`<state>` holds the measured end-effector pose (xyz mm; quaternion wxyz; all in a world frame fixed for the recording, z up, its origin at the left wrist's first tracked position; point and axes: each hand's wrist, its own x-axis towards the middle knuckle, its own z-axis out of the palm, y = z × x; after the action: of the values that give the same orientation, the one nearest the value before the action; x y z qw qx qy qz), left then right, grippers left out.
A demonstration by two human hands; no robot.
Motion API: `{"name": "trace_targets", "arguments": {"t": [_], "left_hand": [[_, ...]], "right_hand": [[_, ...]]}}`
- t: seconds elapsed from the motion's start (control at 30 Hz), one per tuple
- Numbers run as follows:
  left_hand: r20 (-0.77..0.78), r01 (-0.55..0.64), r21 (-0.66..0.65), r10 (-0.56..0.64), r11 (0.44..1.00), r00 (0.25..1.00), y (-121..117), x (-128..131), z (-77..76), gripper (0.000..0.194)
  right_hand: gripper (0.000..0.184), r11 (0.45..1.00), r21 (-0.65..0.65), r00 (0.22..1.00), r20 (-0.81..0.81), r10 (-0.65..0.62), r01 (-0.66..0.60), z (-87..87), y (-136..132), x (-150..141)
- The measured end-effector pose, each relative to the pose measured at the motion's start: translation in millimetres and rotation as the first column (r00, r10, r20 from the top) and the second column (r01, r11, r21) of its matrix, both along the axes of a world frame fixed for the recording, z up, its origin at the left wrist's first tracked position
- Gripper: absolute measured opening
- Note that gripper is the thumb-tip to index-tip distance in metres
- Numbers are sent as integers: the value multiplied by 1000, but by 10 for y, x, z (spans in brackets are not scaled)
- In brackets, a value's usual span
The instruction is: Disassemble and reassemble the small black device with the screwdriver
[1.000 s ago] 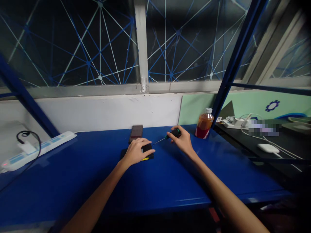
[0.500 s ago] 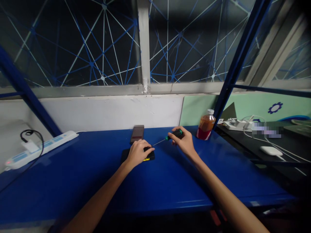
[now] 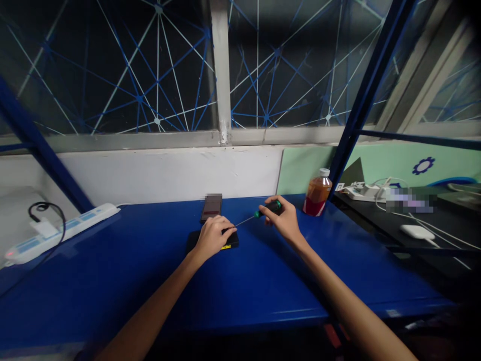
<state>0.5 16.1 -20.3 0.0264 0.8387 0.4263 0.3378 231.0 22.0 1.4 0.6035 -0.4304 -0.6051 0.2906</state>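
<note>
My right hand grips the green and black handle of a screwdriver, its thin shaft slanting down to the left. The screwdriver's tip meets the fingertips of my left hand, where thumb and fingers are pinched together. Whatever they pinch at the tip is too small to make out. Under my left hand lies a flat black case-like object with a yellow mark on its front edge; the hand covers much of it. Just behind stands or leans a dark phone with its screen lit.
A bottle of orange drink stands at the back right of the blue table. On the left lies a white power strip with a black cable. A black side table at right holds a white charger and cables.
My left thumb has closed up against the fingers at the screwdriver's tip. My right hand keeps its grip almost unmoved, and the whole view has shifted slightly.
</note>
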Motion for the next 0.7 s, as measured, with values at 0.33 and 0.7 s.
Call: {"name": "trace_targets", "arguments": {"t": [0.33, 0.7], "left_hand": [[-44, 44, 13, -43, 999, 998, -39, 15, 4, 16], [-95, 66, -45, -70, 997, 993, -78, 15, 51, 26]], "right_hand": [[29, 999, -6, 999, -9, 39, -39, 10, 9, 19], [28, 999, 2, 999, -19, 36, -36, 46, -25, 17]]}}
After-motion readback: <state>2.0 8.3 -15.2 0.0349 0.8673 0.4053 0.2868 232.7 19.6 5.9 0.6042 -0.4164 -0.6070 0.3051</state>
